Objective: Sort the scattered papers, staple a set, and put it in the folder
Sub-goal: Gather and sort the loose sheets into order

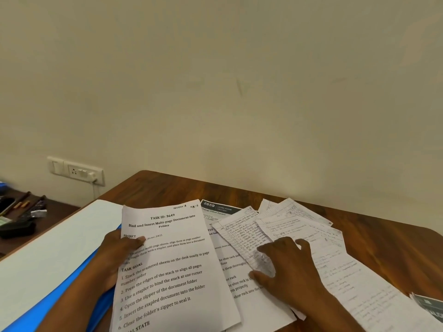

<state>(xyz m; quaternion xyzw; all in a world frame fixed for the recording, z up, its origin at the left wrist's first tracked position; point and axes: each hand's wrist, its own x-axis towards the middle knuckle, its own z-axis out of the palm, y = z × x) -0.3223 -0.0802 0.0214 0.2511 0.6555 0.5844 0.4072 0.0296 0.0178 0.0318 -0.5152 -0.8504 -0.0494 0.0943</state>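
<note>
sorting | our left hand (117, 250) grips task sheet (167, 264) aside | right hand (287, 267) flat, fingers spread, pinning handwritten pages (242, 236)

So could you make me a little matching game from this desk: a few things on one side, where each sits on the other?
Things:
1. printed task sheet
2. handwritten pages
3. blue folder
4. wall socket

Places:
A. on the wall beyond the desk's left corner
B. under the right hand
C. pinched by the left hand
D. at the desk's left edge

Pairs: 1-C, 2-B, 3-D, 4-A
</note>
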